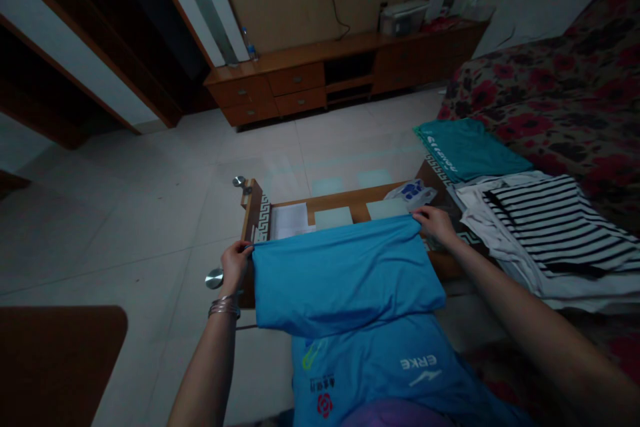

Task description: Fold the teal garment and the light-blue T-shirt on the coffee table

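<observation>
A blue T-shirt (370, 363) with ERKE lettering and small printed logos lies toward me, its far part a doubled blue panel stretched between my hands. My left hand (236, 265), with bangles on the wrist, pinches the panel's far left corner. At the far right corner my right hand (434, 223) pinches the cloth in the same way. The held edge is nearly straight, and the panel hangs over part of the glass-topped coffee table (327, 201). Something purple covers the shirt's bottom edge, so that part is hidden.
Folded clothes lie to the right: a teal shirt (470, 147) and a striped black-and-white garment (560, 220) over white cloth. Beyond them is a floral sofa (530, 90). A wooden TV cabinet (300, 83) stands at the back. A brown tabletop corner (60, 360) juts in at lower left.
</observation>
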A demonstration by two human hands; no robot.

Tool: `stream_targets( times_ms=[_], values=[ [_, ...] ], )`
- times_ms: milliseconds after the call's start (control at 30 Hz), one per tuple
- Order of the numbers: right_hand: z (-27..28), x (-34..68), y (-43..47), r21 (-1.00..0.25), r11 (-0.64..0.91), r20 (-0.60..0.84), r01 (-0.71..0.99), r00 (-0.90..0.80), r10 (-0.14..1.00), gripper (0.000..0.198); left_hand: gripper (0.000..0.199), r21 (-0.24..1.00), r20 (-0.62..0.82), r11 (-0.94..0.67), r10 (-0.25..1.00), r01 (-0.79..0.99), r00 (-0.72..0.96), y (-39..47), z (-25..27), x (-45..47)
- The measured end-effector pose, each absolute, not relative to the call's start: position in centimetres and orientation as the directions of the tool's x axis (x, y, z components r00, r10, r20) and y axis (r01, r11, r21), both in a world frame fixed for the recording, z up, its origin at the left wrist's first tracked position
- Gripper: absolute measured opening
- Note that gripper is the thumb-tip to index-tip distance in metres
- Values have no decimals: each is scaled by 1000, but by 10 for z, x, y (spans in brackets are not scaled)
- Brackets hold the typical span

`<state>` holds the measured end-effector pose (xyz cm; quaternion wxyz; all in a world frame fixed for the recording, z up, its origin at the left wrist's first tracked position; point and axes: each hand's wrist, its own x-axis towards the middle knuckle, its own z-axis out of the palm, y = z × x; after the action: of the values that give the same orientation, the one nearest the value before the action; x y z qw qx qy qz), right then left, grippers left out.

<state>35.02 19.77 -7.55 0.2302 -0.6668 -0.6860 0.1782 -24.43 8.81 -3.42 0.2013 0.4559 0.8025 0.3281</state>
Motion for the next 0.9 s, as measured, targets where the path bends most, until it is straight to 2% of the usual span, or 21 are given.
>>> stream_targets(
  times_ms=[133,233,333,400,500,600,733,800,900],
  values=[
    [-71,342,202,-497,78,93,864,-37,995,24,18,618,76,330,879,714,-472,89,-33,-237],
    [-69,333,205,-420,82,81,904,-53,995,24,14,537,101,284,913,794,-394,92,-33,-234],
    [-67,329,212,-402,79,86,912,-49,995,23,10,432,120,269,929,861,-351,95,-27,-228],
    [-62,327,216,-392,77,85,917,-47,995,22,13,338,156,281,925,898,-348,95,-21,-220],
    [-47,315,218,-312,85,127,946,-47,991,22,23,238,218,269,921,933,-321,96,-14,-197],
    [-30,281,212,-303,244,187,921,-193,963,22,26,262,189,111,968,959,-164,102,-14,-163],
    [-22,211,197,-409,491,106,769,-494,863,18,20,317,109,-104,991,943,73,116,-23,-110],
    [-26,180,193,-407,537,74,739,-559,826,16,20,312,87,-143,989,939,121,123,-27,-89],
    [-33,149,193,-410,534,69,740,-558,827,15,18,300,56,-111,994,947,99,133,-29,-71]
  ],
)
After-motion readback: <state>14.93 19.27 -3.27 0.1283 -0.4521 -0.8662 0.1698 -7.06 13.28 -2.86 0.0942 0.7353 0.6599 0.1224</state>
